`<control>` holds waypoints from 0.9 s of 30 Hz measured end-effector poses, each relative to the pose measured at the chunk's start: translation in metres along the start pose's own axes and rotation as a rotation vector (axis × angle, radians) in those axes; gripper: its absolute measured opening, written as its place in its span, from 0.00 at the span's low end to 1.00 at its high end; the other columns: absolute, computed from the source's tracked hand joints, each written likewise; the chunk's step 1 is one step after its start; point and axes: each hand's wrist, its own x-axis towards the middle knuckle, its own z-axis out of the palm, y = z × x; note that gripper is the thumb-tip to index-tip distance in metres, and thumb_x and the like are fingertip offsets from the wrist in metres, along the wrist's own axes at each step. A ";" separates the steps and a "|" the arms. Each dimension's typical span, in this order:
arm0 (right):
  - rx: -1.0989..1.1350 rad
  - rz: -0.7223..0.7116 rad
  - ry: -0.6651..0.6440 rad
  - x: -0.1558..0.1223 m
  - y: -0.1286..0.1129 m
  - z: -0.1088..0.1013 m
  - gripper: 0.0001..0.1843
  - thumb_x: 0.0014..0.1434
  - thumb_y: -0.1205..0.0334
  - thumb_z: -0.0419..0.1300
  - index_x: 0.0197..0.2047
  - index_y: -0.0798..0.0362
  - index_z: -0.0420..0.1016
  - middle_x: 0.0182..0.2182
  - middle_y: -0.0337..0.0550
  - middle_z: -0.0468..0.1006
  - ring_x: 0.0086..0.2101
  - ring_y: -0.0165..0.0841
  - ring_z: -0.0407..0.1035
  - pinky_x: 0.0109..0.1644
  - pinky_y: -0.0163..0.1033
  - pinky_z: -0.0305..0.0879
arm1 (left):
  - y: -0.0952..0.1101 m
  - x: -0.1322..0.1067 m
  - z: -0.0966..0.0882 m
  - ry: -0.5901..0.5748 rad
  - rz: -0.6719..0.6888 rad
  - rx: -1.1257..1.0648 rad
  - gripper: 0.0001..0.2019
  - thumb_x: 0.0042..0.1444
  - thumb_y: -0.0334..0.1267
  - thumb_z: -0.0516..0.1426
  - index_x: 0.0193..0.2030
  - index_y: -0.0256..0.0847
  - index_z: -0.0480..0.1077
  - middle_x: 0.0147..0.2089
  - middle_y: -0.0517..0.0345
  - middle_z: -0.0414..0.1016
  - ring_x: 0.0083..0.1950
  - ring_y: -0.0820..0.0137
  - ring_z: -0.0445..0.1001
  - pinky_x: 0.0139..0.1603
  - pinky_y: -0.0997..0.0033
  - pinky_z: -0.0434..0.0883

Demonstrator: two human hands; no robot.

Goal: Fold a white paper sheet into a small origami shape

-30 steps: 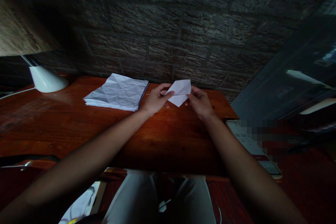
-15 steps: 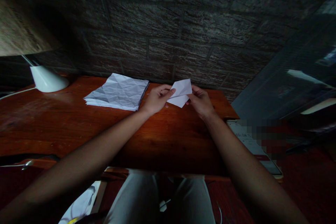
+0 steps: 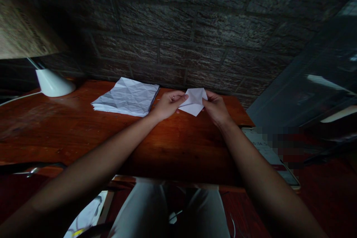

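Note:
A small folded white paper piece (image 3: 194,101) is held just above the far part of the wooden table (image 3: 83,134). My left hand (image 3: 167,105), with a ring on one finger, pinches the paper's left edge. My right hand (image 3: 216,108) pinches its right edge. Both hands are closed on the paper, and their fingertips are partly hidden behind it. To the left of my left hand lies a stack of creased white paper sheets (image 3: 126,96), flat on the table.
A white lamp base (image 3: 53,83) with its shade (image 3: 22,29) stands at the far left. A brick wall (image 3: 195,26) backs the table. A phone (image 3: 272,156) lies at the right. My legs show below the table's near edge.
The paper piece has turned and now sits lower between my hands, more compact. The view has shifted slightly; the hands stay in the same spot.

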 end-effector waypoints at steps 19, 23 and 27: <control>0.039 -0.046 -0.046 -0.003 -0.004 0.005 0.19 0.48 0.45 0.75 0.41 0.45 0.85 0.38 0.39 0.86 0.38 0.37 0.78 0.44 0.46 0.76 | 0.000 0.001 0.001 0.038 -0.006 -0.016 0.08 0.60 0.43 0.65 0.36 0.41 0.79 0.24 0.61 0.74 0.22 0.77 0.65 0.21 0.77 0.58; -0.002 -0.075 -0.043 -0.002 -0.002 0.005 0.17 0.52 0.45 0.73 0.40 0.46 0.86 0.37 0.39 0.86 0.38 0.37 0.78 0.43 0.45 0.75 | 0.003 0.001 0.001 0.037 -0.008 0.004 0.07 0.61 0.42 0.64 0.36 0.41 0.79 0.21 0.64 0.72 0.18 0.78 0.61 0.18 0.77 0.54; -0.034 -0.112 -0.002 0.000 0.000 0.005 0.15 0.55 0.45 0.71 0.40 0.45 0.86 0.38 0.39 0.86 0.36 0.35 0.76 0.41 0.43 0.74 | 0.004 0.001 0.000 0.042 -0.011 0.010 0.07 0.62 0.41 0.64 0.36 0.41 0.78 0.19 0.66 0.69 0.17 0.79 0.58 0.17 0.76 0.52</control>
